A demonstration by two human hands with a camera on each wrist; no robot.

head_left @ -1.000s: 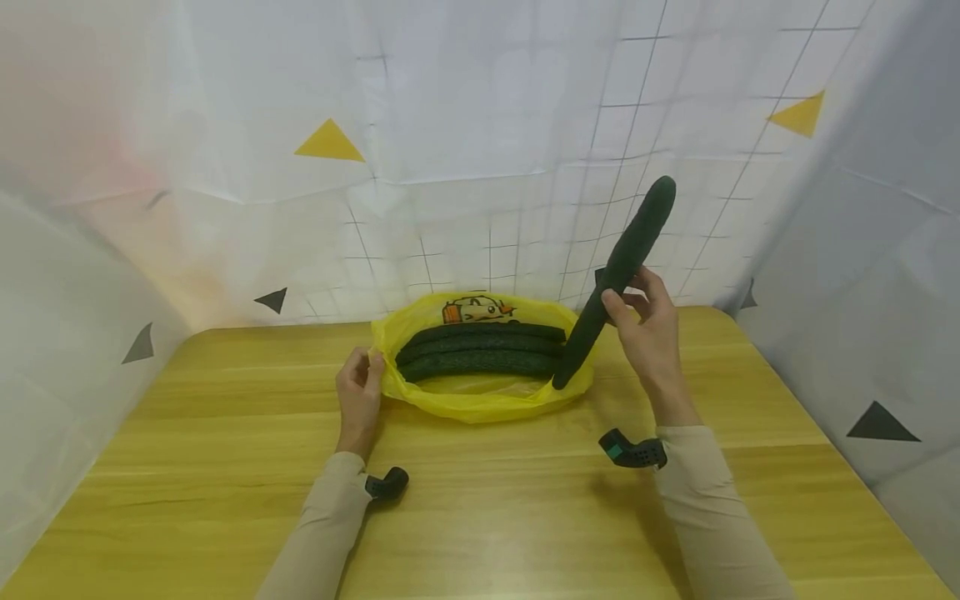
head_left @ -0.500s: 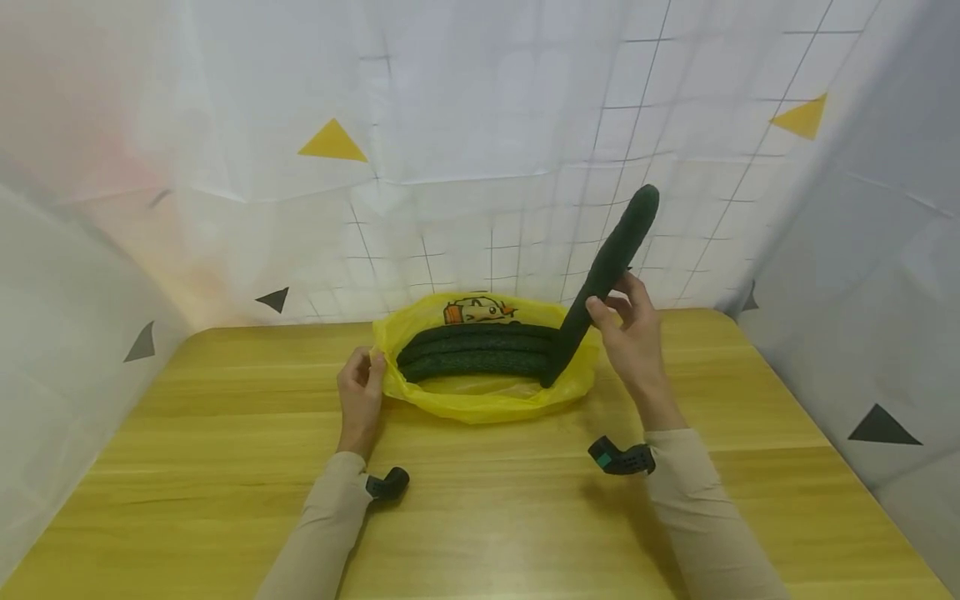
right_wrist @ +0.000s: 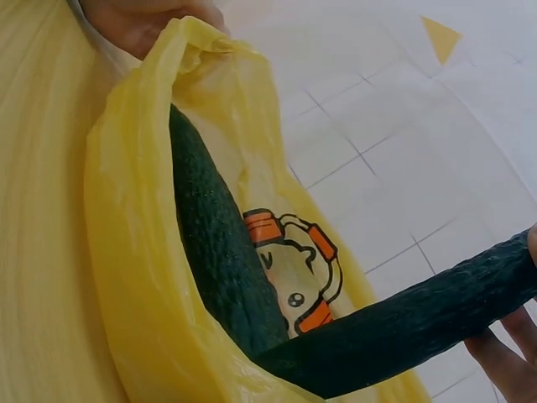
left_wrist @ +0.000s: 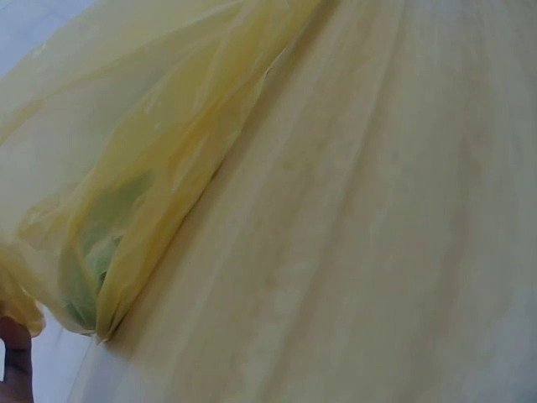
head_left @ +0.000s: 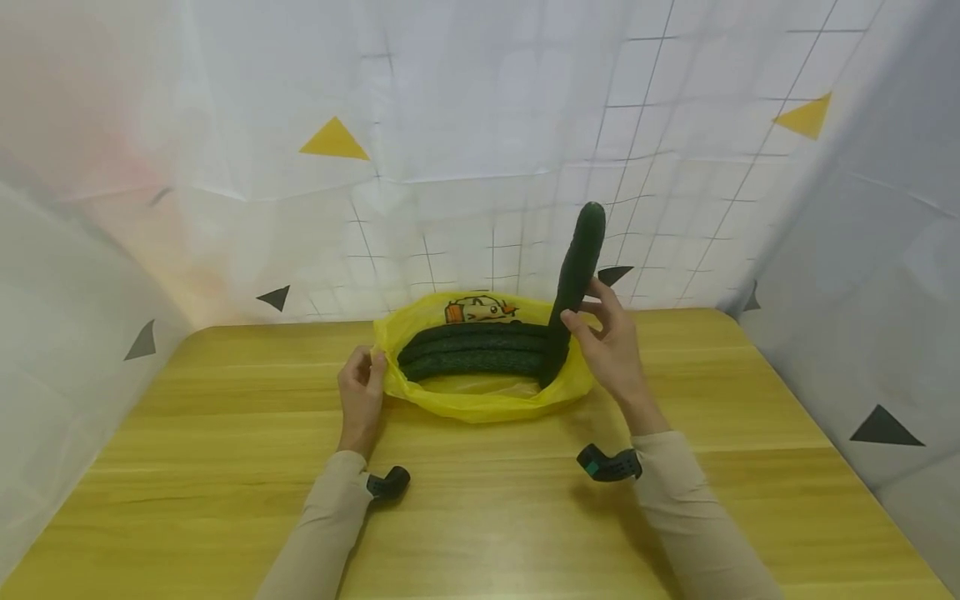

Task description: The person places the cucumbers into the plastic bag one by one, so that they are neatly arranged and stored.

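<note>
A yellow plastic bag (head_left: pixel 480 408) with a printed cartoon face lies open-mouthed on the table. Several dark green cucumbers (head_left: pixel 472 350) lie side by side in it. My left hand (head_left: pixel 362 392) pinches the bag's left rim; in the left wrist view only a bit of that hand (left_wrist: pixel 15 357) shows beside the bag (left_wrist: pixel 168 151). My right hand (head_left: pixel 609 342) grips another cucumber (head_left: pixel 577 262) near its middle, thumb in front. That cucumber stands steeply tilted, its lower end inside the bag's right side. In the right wrist view its lower end crosses over a cucumber (right_wrist: pixel 218 235) in the bag.
The wooden table (head_left: pixel 480 508) extends in front of the bag and to both sides. Behind it hangs a white sheet (head_left: pixel 465 125) with grid lines and triangle marks. Black wrist cameras (head_left: pixel 611 464) sit at both sleeves.
My right hand has moved left and slightly down with its cucumber. The cucumber has become more upright, and its lower end has gone into the bag. My left hand stays at the rim.
</note>
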